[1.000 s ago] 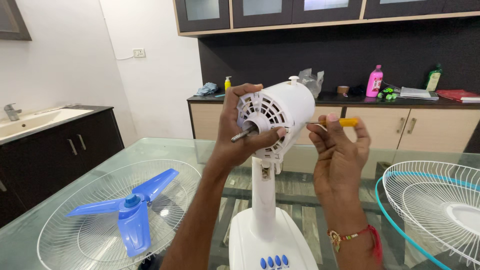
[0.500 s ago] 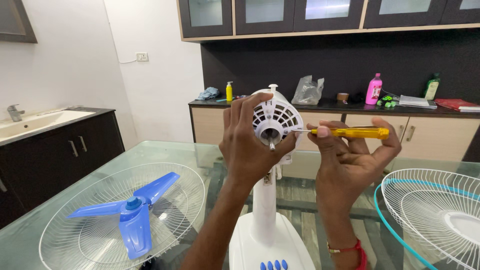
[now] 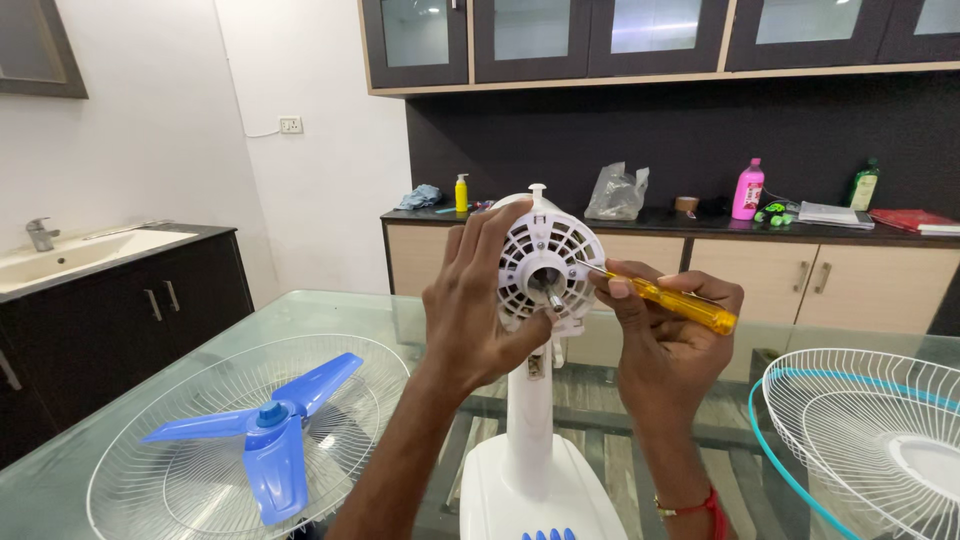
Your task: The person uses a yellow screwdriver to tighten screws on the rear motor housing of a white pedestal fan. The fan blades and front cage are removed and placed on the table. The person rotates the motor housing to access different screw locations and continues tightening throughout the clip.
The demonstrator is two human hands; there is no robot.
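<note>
The room is evenly and brightly lit from overhead, and no hard shadows are cast. Ceiling lights are mirrored as pale patches in the glass cabinet doors point(image 3: 640, 35). A soft sheen is spread across the glass table point(image 3: 330, 315). Focus is held sharp throughout, without motion blur. Straight lines are bowed slightly toward the edges by the wide lens.

I see two bare arms and two hands, with no sleeves on them. My left hand point(image 3: 470, 315) has no ring and no band. My right hand point(image 3: 665, 345) has short, neat nails. Below that hand, down by the white fan stand point(image 3: 530, 440), a thin red thread band point(image 3: 700, 505) goes around the wrist. I see no watch and no gloves.
</note>
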